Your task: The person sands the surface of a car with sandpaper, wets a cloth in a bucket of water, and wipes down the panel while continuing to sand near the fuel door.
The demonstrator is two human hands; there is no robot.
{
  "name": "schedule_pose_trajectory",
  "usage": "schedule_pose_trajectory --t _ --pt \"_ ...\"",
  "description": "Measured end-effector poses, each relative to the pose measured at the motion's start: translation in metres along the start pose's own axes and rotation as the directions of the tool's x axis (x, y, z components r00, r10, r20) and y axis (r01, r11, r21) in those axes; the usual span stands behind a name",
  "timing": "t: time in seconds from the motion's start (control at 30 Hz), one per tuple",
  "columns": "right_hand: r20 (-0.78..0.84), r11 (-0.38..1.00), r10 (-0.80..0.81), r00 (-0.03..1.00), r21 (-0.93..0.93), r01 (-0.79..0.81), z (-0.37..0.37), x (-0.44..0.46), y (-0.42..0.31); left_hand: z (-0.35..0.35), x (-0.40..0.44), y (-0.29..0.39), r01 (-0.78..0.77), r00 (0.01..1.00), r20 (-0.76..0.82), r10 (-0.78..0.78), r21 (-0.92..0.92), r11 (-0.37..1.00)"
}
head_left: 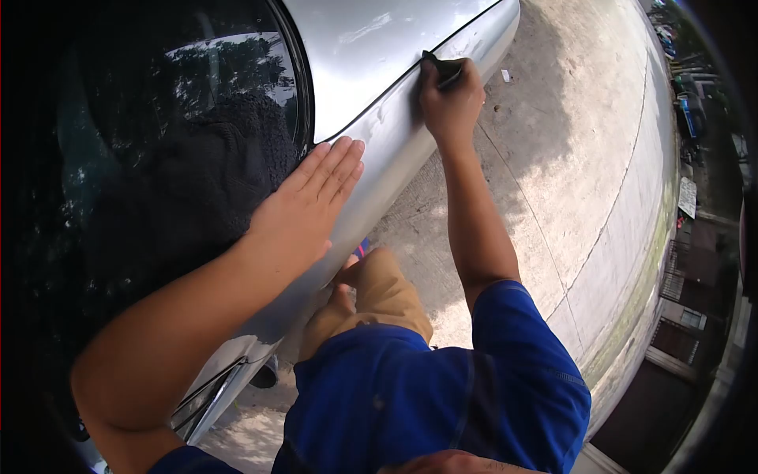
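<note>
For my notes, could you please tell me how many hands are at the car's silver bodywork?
2. The left hand lies flat beside the dark glass; the right hand grips a dark object at the panel seam.

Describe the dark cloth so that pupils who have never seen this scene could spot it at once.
Find the silver car, then its big dark window. On that glass, near the left hand laid flat on the bodywork, lies the dark cloth. Its matte, rumpled texture sets it apart from the smooth, reflective glass.
</note>
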State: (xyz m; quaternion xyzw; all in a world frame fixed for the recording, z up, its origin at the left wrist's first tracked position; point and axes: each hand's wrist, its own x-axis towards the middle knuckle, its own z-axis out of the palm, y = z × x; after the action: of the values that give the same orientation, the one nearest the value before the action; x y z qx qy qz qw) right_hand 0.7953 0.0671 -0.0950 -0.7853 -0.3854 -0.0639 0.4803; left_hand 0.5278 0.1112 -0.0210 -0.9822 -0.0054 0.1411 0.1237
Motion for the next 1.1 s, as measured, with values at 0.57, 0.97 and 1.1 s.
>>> schedule_pose_trajectory --t 0.57,0.97,1.1 --pt "0.018 0.998 0.056 0.998 -0.015 -0.055 0.006 0.012 0.004 0.003 0.001 0.002 -0.001 1.000 0.007 0.000 0.028 1.000" --pt "-0.022 0.997 -0.077 0.997 0.010 0.078 0.007 -0.009 -0.004 -0.005 0.008 -0.009 0.016 1.000 0.025 -0.016 -0.011 1.000" --pt "-0.046 0.965 0.233 0.971 0.136 -0.225 0.002 0.087 0.061 0.002 0.003 0.001 0.002 1.000 0.002 -0.002 -0.065 0.998"
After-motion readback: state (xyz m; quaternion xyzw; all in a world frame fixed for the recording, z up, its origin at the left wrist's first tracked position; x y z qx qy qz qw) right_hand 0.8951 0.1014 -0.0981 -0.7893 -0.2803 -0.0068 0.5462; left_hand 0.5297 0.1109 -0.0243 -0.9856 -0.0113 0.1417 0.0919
